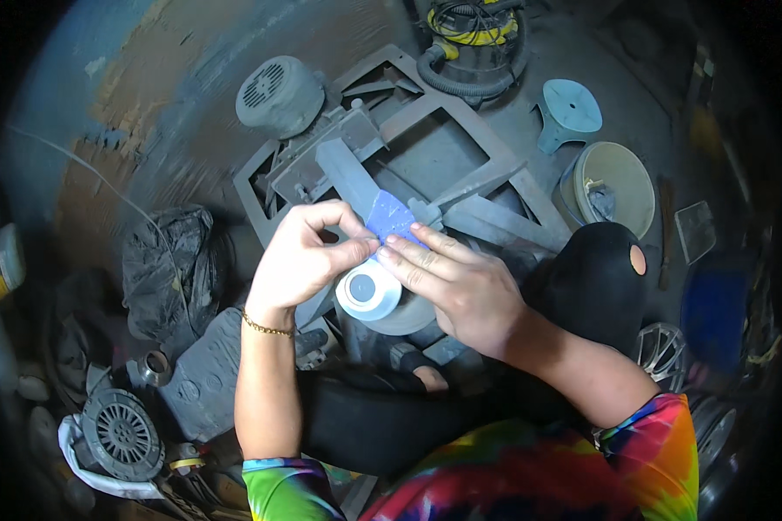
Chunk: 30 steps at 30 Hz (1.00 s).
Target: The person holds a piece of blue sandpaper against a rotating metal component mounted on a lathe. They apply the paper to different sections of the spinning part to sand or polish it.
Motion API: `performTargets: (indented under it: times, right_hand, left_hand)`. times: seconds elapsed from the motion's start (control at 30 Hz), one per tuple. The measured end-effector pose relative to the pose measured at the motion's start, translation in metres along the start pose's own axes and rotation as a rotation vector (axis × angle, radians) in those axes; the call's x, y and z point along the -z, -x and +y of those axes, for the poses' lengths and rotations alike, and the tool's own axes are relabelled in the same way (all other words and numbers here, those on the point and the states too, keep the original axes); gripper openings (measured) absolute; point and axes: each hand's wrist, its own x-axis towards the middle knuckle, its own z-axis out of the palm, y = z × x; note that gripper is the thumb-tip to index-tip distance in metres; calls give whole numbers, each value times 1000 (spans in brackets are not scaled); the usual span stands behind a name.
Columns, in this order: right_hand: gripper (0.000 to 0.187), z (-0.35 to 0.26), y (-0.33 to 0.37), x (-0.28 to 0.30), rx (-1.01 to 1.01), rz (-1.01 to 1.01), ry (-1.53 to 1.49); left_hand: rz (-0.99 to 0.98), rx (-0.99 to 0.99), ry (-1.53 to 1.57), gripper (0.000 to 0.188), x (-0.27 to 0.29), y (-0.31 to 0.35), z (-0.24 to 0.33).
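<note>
A small blue-violet sheet (390, 213), flecked with light specks, is held up between my hands in front of me. My left hand (308, 243) pinches its lower left edge between thumb and forefinger. From the right, my right hand (454, 282) grips the sheet, its fingers lying across the lower right part and its thumb hidden. Just under my fingertips is a white round piece with a grey centre (361, 287); what supports it is hidden. Below that shows a larger pale round surface (406, 319), partly covered by the white piece and my right hand.
A grey metal frame (487, 165) carrying a motor (280, 95) stands ahead. Beyond are a yellow-black vacuum cleaner (473, 52), a light-blue stool (571, 113) and a bucket (626, 178). At left are a black bag (167, 269) and a finned round metal part (123, 434).
</note>
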Motion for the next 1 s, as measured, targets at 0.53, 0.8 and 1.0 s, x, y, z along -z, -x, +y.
performTargets:
  times: [0.53,0.8,1.0]
  right_hand:
    - [59,0,0,-3,-38,-16,-30]
    - [61,0,-2,-2,-30,-30,6]
    - [61,0,1,-1,-17,-15,-9]
  left_hand:
    - [9,-33,-34,8,2,-3,-5]
    - [12,-38,-13,8,2,-4,-7]
    - [20,-77,-68,9,0,-1,-5]
